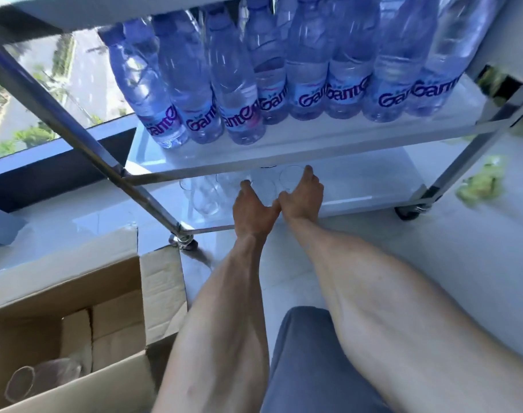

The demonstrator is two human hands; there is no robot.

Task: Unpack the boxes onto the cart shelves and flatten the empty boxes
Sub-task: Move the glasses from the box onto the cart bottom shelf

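Cart (pixel 153 192): three shelves in view.
Bottles (pixel 242 84): about nine, upright on the middle shelf.
Glasses (pixel 205 195): several, count unclear, on the bottom shelf.
Left hand (pixel 251 204): below the bottles, fingers curled round a glass.
Right hand (pixel 302 195): beside it, fingers clamped on another glass.
Box (pixel 75 332): open, left of the cart, one glass inside.

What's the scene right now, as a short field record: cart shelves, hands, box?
middle shelf: water bottles standing in rows
bottom shelf: clear glasses at the left part
left hand: reaching onto the bottom shelf among the glasses; grip unclear
right hand: around a clear glass
cardboard box: open on the floor, lower left, at least one glass inside, not flattened
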